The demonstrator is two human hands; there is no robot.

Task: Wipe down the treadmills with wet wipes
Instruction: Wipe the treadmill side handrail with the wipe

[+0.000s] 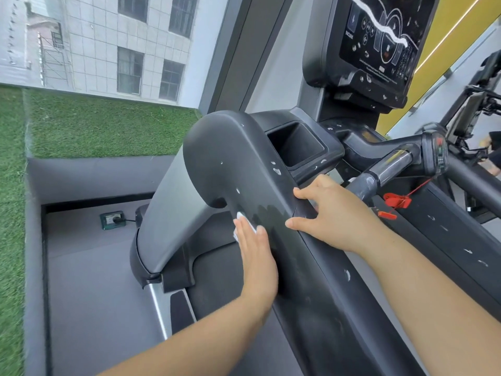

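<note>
The wet wipe (pixel 242 217) lies flat on the outer face of the treadmill's side arm (pixel 238 158), just below the bend where the arm turns down toward the deck. Only its white edges show past the fingertips. The left hand (pixel 257 256) presses on it with fingers (pixel 248 236) straight and close together, palm flat, pinching nothing. The right hand (pixel 334 217) rests on the arm's upper ridge just beside it, fingers spread and relaxed and holding nothing; it looks to be bracing the body.

A darker, damp-looking patch (pixel 267 213) sits between the two hands, so the wiping seems to be under way on this stretch. Pale flecks (pixel 276 170) dot the arm above it near the cup recess (pixel 296 146), and more show along its lower edge (pixel 347 275).

To do this stroke well, I would hold the palm flat so the wipe does not bunch, work in overlapping passes along the arm's length, and carry each pass over the ridge and the rounded bend. Extra pressure on the flecks should help lift them.

Further out are the console (pixel 379 44), the metal grip (pixel 393 164) and the red safety clip (pixel 398 202), which should not be tugged.
</note>
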